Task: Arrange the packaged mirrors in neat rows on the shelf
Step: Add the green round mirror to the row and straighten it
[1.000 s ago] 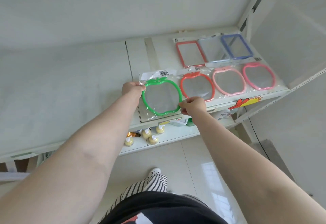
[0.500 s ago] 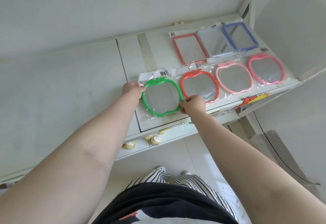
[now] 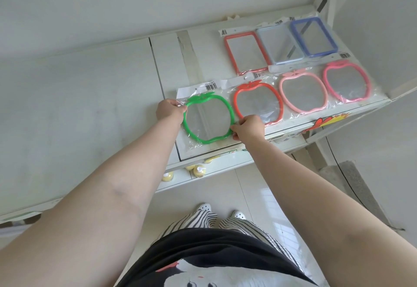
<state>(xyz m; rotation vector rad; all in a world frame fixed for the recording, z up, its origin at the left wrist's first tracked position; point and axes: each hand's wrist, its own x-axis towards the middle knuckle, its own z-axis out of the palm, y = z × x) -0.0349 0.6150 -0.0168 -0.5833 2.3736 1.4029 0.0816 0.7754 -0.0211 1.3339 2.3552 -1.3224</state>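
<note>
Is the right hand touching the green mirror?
Touching. The head view shows the right hand pinching the green mirror at its right edge.

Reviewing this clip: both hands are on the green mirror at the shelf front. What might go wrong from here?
1. The green mirror lies close to the shelf front edge; its bag nearly reaches the lip, so a nudge might tip it off.
2. The right hand sits against the red apple mirror; sliding right may push that one out of line.
3. The left hand pinches slippery wrapping, which might slip.
</note>
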